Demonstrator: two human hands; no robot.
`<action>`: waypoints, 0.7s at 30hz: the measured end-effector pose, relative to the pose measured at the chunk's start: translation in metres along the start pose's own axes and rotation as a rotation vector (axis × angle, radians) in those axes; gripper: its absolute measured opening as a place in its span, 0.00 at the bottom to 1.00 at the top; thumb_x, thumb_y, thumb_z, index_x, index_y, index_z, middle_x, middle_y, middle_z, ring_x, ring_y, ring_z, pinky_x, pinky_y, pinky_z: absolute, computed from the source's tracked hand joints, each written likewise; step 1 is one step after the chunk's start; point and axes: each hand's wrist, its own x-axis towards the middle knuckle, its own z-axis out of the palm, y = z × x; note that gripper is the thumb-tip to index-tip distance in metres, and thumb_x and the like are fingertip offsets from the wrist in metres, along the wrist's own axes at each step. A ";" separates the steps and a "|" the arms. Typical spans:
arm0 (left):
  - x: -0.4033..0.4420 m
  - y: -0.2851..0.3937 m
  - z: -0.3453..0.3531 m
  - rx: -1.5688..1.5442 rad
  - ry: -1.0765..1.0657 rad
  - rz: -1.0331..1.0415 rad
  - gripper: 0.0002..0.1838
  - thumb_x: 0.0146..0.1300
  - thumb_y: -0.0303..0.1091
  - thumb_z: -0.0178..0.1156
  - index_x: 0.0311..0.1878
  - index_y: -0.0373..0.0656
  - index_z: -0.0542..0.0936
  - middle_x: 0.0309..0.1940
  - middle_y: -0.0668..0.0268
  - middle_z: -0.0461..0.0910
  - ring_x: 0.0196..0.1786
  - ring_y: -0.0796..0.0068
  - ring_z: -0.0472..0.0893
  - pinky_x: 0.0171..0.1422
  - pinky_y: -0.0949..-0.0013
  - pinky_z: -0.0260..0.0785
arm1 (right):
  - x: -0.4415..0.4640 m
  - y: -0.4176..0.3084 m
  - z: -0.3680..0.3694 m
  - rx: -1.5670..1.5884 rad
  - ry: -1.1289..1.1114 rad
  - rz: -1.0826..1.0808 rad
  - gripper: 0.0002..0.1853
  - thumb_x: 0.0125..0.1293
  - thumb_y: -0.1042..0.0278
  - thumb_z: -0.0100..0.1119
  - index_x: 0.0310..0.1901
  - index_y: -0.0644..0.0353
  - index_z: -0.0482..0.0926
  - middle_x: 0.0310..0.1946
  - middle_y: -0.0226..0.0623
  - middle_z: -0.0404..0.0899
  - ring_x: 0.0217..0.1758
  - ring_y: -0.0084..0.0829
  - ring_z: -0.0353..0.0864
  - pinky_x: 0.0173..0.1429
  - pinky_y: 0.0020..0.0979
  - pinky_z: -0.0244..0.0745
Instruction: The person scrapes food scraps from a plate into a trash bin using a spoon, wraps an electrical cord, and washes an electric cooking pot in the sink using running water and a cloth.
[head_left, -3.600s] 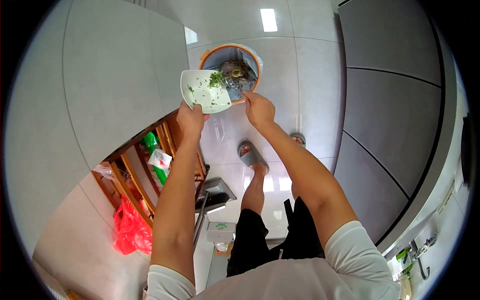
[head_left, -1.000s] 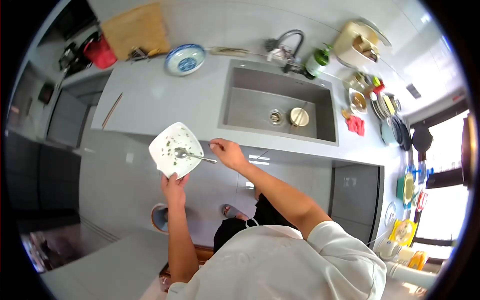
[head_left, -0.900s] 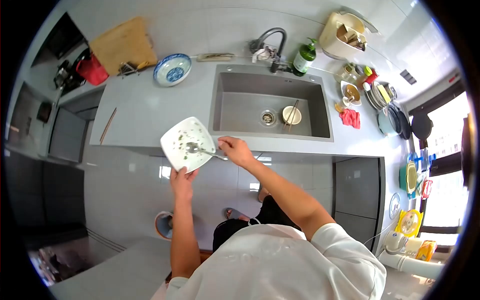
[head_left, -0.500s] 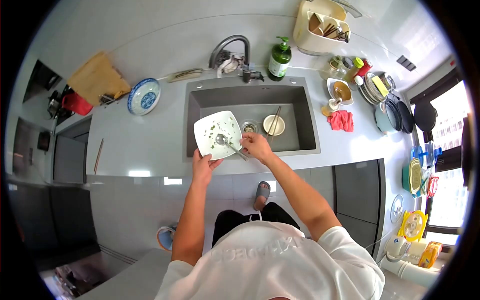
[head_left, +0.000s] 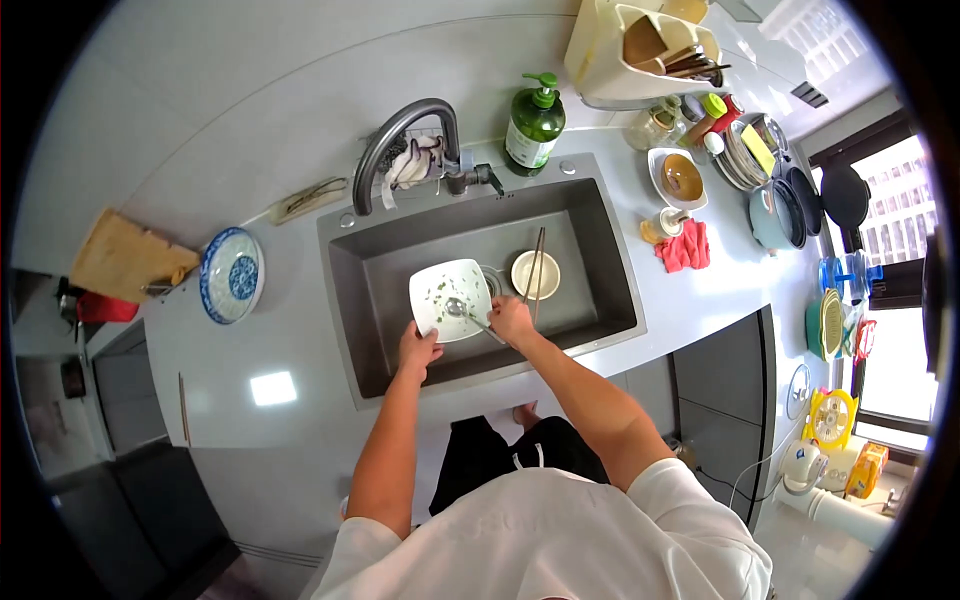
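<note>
Sink (head_left: 580,310), one, grey, set into the bench along its near edge. Blue-and-white bowl (head_left: 238,275), one, on the bench off the sink's left edge. White square dish (head_left: 430,285), one, over the basin. Left hand (head_left: 419,351), gripping the dish's near left corner. Right hand (head_left: 512,320), fingers at its right edge; grip not clear. Cream bowl (head_left: 545,283), in the basin toward its right edge; chopsticks (head_left: 540,262) across it. Spoon (head_left: 456,307) and green bits (head_left: 440,319), in the dish.
</note>
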 end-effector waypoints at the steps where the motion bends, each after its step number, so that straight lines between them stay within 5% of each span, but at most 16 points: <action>1: 0.012 -0.012 -0.004 0.006 0.011 0.012 0.20 0.74 0.30 0.59 0.67 0.46 0.70 0.51 0.64 0.80 0.43 0.69 0.84 0.45 0.64 0.82 | -0.003 0.002 0.010 -0.034 0.040 -0.005 0.08 0.61 0.68 0.62 0.39 0.59 0.85 0.34 0.46 0.87 0.38 0.44 0.89 0.46 0.41 0.83; 3: 0.039 -0.014 -0.007 0.049 0.005 -0.021 0.19 0.74 0.31 0.58 0.66 0.47 0.71 0.50 0.64 0.80 0.41 0.69 0.85 0.43 0.65 0.82 | 0.011 0.002 0.018 -0.054 0.018 0.065 0.09 0.61 0.64 0.62 0.40 0.55 0.85 0.36 0.48 0.86 0.44 0.53 0.86 0.49 0.46 0.81; 14: 0.084 -0.019 -0.024 0.189 -0.105 -0.221 0.20 0.78 0.36 0.52 0.70 0.51 0.70 0.53 0.64 0.79 0.40 0.69 0.84 0.40 0.65 0.81 | 0.036 0.035 0.064 -0.141 -0.028 0.212 0.14 0.64 0.64 0.59 0.50 0.54 0.80 0.42 0.53 0.86 0.48 0.55 0.85 0.53 0.51 0.81; 17: 0.083 -0.019 -0.027 0.198 -0.073 -0.202 0.20 0.77 0.36 0.52 0.69 0.51 0.71 0.52 0.65 0.78 0.42 0.69 0.84 0.41 0.64 0.81 | 0.026 0.031 0.060 -0.136 -0.070 0.145 0.22 0.62 0.68 0.56 0.60 0.54 0.76 0.44 0.58 0.85 0.49 0.56 0.85 0.54 0.51 0.81; 19: 0.083 -0.018 -0.024 0.222 -0.055 -0.189 0.23 0.76 0.36 0.54 0.72 0.51 0.69 0.59 0.64 0.76 0.43 0.66 0.83 0.46 0.61 0.81 | 0.014 0.016 0.049 -0.090 -0.009 0.168 0.23 0.61 0.69 0.56 0.61 0.54 0.77 0.45 0.57 0.85 0.49 0.56 0.85 0.54 0.51 0.80; 21: 0.085 -0.018 -0.023 0.263 -0.038 -0.089 0.24 0.72 0.31 0.57 0.70 0.49 0.72 0.55 0.64 0.78 0.42 0.71 0.80 0.44 0.64 0.78 | 0.003 0.003 0.032 -0.029 0.060 0.163 0.23 0.61 0.70 0.55 0.60 0.53 0.78 0.46 0.55 0.85 0.49 0.55 0.85 0.55 0.50 0.80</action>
